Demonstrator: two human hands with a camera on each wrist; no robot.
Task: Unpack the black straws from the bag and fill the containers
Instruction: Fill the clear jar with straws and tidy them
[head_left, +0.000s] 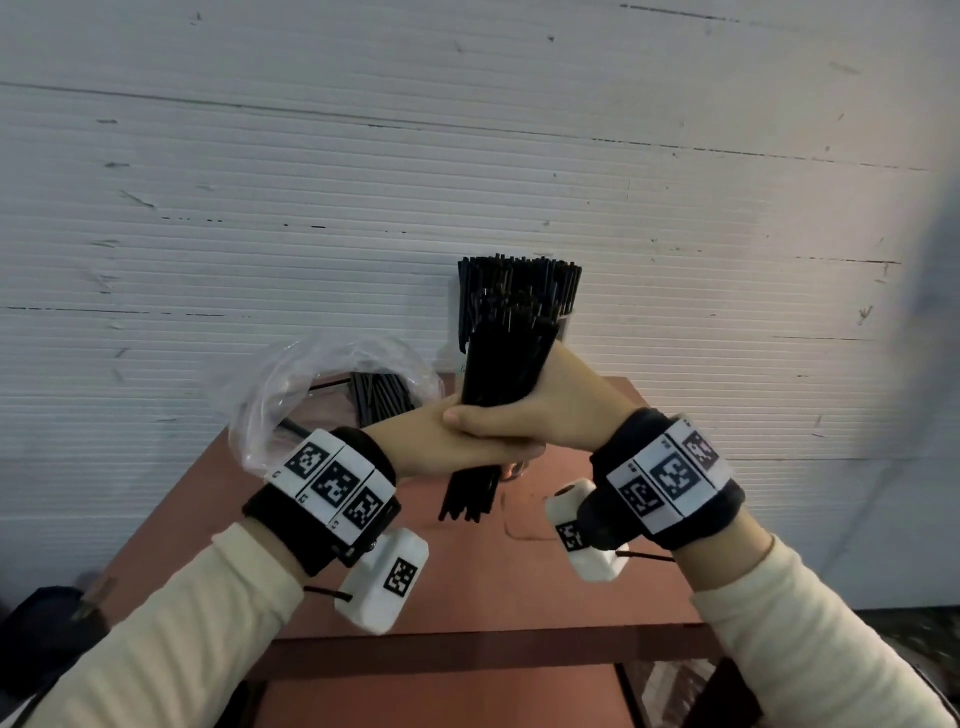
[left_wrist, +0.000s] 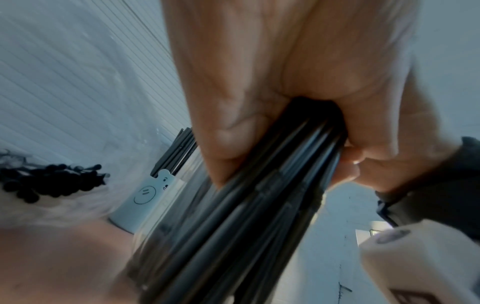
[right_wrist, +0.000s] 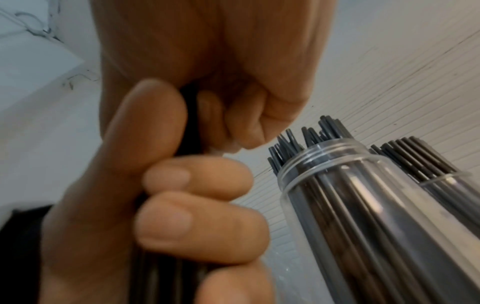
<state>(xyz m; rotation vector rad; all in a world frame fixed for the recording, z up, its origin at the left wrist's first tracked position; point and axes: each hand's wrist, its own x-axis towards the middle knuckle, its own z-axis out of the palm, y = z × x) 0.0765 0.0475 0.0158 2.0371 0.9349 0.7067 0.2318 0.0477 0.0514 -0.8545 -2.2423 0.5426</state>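
Note:
Both my hands grip one thick bundle of black straws (head_left: 496, 369) above the table, one hand wrapped over the other. My left hand (head_left: 415, 441) curls round its lower part and my right hand (head_left: 550, 410) closes over it from the right. The bundle's loose lower ends (head_left: 467, 493) hang below the hands. Close up, my left hand (left_wrist: 233, 92) squeezes the straws (left_wrist: 259, 216). My right hand (right_wrist: 221, 61) is fisted above the left hand's fingers (right_wrist: 182, 224). A clear plastic bag (head_left: 291, 384) with more straws (head_left: 382, 397) lies at the left. Two clear containers (right_wrist: 363, 205) (right_wrist: 446, 185) stand packed with straws.
The reddish-brown table (head_left: 467, 582) stands against a white ribbed wall (head_left: 260, 208). The filled containers' straw tops (head_left: 519, 283) rise behind my hands. A container with a bear label (left_wrist: 148, 197) stands near the bag. A dark object (head_left: 41, 629) sits low at the left.

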